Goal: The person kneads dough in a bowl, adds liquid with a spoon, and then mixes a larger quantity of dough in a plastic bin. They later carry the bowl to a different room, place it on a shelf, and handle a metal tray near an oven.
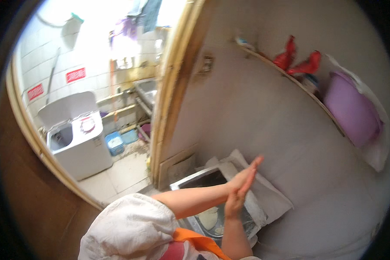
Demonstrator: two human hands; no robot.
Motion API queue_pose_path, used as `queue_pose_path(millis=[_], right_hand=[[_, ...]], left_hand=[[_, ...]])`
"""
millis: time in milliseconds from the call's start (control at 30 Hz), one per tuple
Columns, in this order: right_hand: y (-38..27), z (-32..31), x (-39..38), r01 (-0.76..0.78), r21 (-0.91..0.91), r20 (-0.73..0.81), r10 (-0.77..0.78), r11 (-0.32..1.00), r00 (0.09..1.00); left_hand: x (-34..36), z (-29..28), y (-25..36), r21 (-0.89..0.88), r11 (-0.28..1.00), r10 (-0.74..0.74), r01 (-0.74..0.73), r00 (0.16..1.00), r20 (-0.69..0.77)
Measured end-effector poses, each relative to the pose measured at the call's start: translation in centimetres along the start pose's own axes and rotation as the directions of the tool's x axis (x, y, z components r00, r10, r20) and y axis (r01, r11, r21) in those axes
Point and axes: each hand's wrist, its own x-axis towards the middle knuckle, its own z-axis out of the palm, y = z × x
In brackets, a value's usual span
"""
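My left hand (241, 178) and my right hand (237, 200) are pressed together palm to palm. Their fingers lie straight and point away from me. Whether anything is between the palms is hidden. Below them is a metal tray (194, 225) with a pale, flat piece that looks like dough (208, 218). A smaller pale bit (219, 230) lies near it. My left forearm covers part of the tray.
A white sack (271, 195) lies beside the tray against the wall. A wall shelf (307, 96) at right holds red bags (305, 65) and a purple basin (353, 108). Through the doorway frame (171, 86) stand a washing machine (84, 149), a blue basket (115, 144) and a sink (146, 90).
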Motion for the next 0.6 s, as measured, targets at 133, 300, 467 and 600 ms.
queue_pose_path(millis=[133,300,467,600], right_hand=[[2.2,-2.4,2.0,0.097,0.130,-0.076,-0.087,0.987,0.993],[12.7,3.0,-2.7,-0.761,0.472,-0.039,0.873,0.445,0.487],[0.0,20.6,-15.1,-0.853,0.508,0.854,0.201,-0.122,0.480],[-10.5,23.8,-17.5,-0.987,-0.071,0.997,-0.003,0.145,-0.072]], left_hand=[[-2.2,-0.3,-2.2,-0.945,0.294,-0.128,0.143,0.986,0.109],[-6.6,14.9,-3.3,-0.406,-0.800,-0.336,-0.442,0.891,-0.306],[-20.7,21.7,5.4,-0.270,-0.952,-0.079,-0.142,0.970,-0.230],[-36.4,30.8,1.9,-0.541,-0.698,0.436,0.468,0.878,0.197]])
